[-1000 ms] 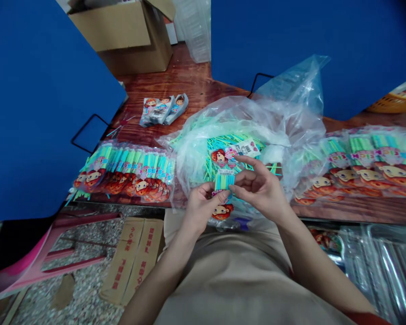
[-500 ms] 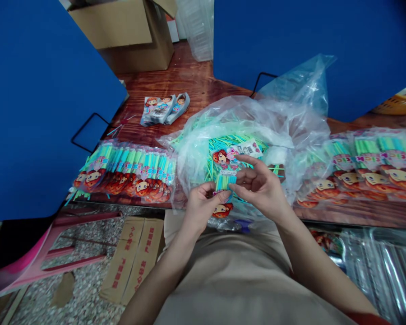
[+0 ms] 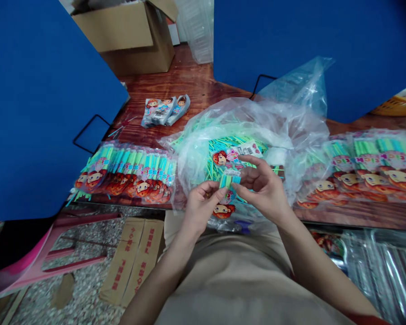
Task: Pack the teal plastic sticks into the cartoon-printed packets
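Both my hands hold one small packet (image 3: 227, 195) of teal sticks with a cartoon face on its lower end, just above my lap at the table's near edge. My left hand (image 3: 203, 205) pinches the packet's left side, fingers closed. My right hand (image 3: 262, 187) grips its top right, fingers curled around the stick ends. Right behind the hands lies a big clear plastic bag (image 3: 243, 126) full of loose teal sticks (image 3: 219, 149), with an empty printed sleeve (image 3: 235, 153) on top.
A row of filled packets (image 3: 128, 174) lies at the left on the wooden table (image 3: 189, 85), another row (image 3: 365, 169) at the right. Empty sleeves (image 3: 165, 109) lie farther back. A cardboard box (image 3: 128, 36) stands behind. Flattened cartons (image 3: 131, 259) lie on the floor; clear trays (image 3: 379, 266) sit at lower right.
My hands and the packet have barely shifted. The right fingers have curled a little closer around the stick ends.
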`<action>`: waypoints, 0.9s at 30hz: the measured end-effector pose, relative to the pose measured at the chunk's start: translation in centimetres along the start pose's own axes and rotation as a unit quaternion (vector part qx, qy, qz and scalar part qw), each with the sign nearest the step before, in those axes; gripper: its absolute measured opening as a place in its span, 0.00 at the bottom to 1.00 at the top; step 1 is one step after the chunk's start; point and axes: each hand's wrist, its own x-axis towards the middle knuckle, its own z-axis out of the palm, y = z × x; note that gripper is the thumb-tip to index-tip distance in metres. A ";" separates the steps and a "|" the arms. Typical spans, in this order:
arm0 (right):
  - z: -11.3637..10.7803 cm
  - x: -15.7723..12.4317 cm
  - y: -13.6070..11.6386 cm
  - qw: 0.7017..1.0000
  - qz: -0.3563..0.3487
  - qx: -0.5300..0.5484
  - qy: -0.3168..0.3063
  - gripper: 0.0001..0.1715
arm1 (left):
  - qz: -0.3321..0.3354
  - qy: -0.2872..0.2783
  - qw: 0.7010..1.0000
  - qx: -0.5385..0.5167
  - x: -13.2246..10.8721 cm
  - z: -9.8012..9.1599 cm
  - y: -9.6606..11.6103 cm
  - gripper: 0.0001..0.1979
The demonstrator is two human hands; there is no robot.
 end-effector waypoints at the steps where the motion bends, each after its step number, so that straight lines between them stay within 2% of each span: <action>1: 0.0 0.0 0.0 1.000 0.002 0.003 -0.001 0.31 | -0.003 0.001 1.000 0.003 0.0 0.0 0.0 0.14; 14: 0.0 -0.1 0.2 1.000 0.019 0.020 -0.012 0.32 | -0.012 0.010 1.000 0.000 0.0 0.3 -0.3 0.14; 27: 0.4 -0.1 -0.3 1.000 0.012 -0.011 0.004 0.31 | -0.018 0.012 1.000 -0.010 0.0 0.2 -0.6 0.16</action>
